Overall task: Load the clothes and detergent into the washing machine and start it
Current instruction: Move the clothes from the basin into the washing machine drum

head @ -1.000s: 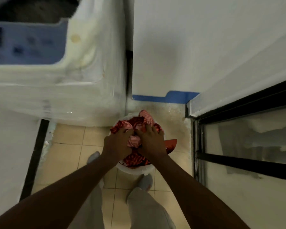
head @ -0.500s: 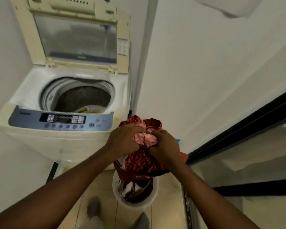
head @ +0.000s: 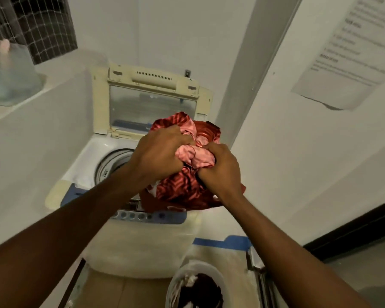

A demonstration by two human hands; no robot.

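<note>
Both our hands are clenched into one bundle of clothes (head: 182, 174), red patterned cloth with a pink piece bunched on top. Our left hand (head: 158, 156) closes over the bundle's left side, fingers curled into the pink fabric; our right hand (head: 220, 170) fists the right side, knuckles up. Nothing else is supporting it.

The bundle hangs in the air above the washing machine (head: 142, 236), over its blue control panel (head: 151, 215) and the front-right of the top, not over the drum opening (head: 111, 163), which shows to the left behind our left forearm. The lid (head: 151, 103) stands up and open at the back. A white bucket (head: 176, 278) sits on the floor just right of the machine's base with dark clothes left in it.

Step, as we judge it: loading clothes, first armful mid-carry. Next move calls for shifting the bundle left and back until it's over the drum, then letting go with both hands. Trailing red cloth under the bundle could snag on the panel edge. Bucket likely needs another trip. No detergent that we can pick out.
</note>
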